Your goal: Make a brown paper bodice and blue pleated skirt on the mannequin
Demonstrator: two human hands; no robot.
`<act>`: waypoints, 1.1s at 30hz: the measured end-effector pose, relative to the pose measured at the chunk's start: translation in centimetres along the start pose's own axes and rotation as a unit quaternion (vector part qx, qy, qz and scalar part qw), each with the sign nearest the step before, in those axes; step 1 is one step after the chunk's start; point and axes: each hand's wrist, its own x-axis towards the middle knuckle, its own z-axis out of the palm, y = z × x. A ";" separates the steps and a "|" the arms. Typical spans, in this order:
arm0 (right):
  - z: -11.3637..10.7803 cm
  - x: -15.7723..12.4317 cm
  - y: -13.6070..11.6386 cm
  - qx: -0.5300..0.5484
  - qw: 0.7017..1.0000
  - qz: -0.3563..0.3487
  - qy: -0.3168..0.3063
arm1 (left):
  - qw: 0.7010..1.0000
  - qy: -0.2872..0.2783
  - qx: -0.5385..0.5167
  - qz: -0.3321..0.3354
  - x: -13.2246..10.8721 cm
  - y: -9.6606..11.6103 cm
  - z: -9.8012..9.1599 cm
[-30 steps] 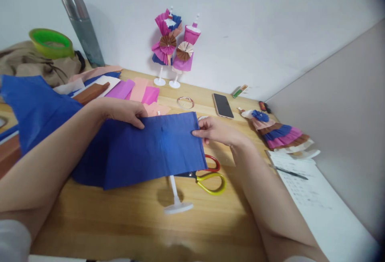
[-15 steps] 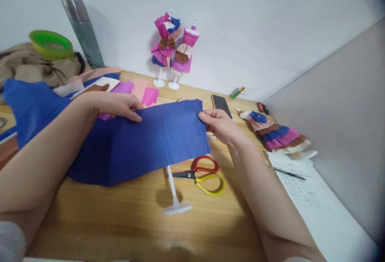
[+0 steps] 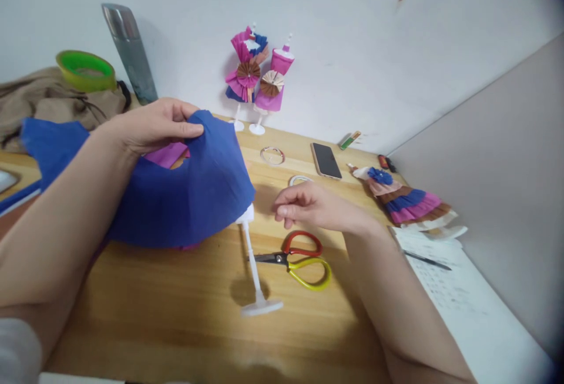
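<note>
My left hand pinches the top edge of a blue crepe paper sheet, which hangs down and curves off to the left behind my forearm. My right hand is off the paper, its fingers loosely curled and apart with nothing visible in them. Below it lie scissors with one red and one yellow handle. A small white doll stand is beside the blades; its upper part is hidden behind the paper. A white ring-shaped item shows just behind my right hand.
Two dressed mini mannequins stand by the wall. A phone, a bracelet, a ruffled doll dress and a notebook with a pen are around. At left are a bottle, green tape and brown cloth.
My right hand has let go of the paper's right end and dropped slightly. My left hand has risen with the paper, whose free end now folds downward. The bracelet has come into view.
</note>
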 end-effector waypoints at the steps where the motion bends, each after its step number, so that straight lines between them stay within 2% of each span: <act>1: 0.5 0.3 0.1 0.018 1.000 -0.009 -0.014 | 0.999 -0.021 -0.032 -0.006 0.0 0.2 0.3; 3: 1.7 0.8 0.3 0.076 0.996 -0.029 -0.035 | 0.996 -0.032 -0.080 -0.007 0.0 0.5 0.8; 5: 3.1 1.4 0.2 0.153 0.987 -0.048 -0.032 | 0.996 0.017 -0.084 0.010 0.1 0.8 1.4; 8: 4.9 2.0 -0.1 0.275 0.959 -0.072 0.004 | 0.996 0.077 -0.020 0.025 0.1 1.3 2.1; 11: 5.5 2.4 -0.3 0.333 0.936 -0.079 0.083 | 0.998 0.055 0.034 0.010 0.2 1.5 2.6; 13: 5.3 2.5 -0.2 0.327 0.929 -0.076 0.157 | 0.999 0.011 0.038 -0.009 0.2 1.5 2.7; 15: 4.9 2.7 -0.1 0.310 0.923 -0.072 0.215 | 0.999 -0.010 0.024 -0.022 0.2 1.5 2.6; 19: 4.4 2.9 0.1 0.301 0.902 -0.096 0.295 | 0.999 0.021 0.007 -0.036 0.3 1.2 2.6; 23: 4.1 3.1 0.2 0.279 0.878 -0.124 0.369 | 0.997 0.050 0.037 -0.035 0.3 1.0 2.9; 29: 3.4 2.9 0.2 0.267 0.861 -0.146 0.407 | 0.998 0.021 0.058 0.000 0.2 1.2 2.9; 33: 3.2 2.8 0.0 0.238 0.860 -0.154 0.425 | 0.996 0.074 0.057 0.001 0.3 1.0 2.9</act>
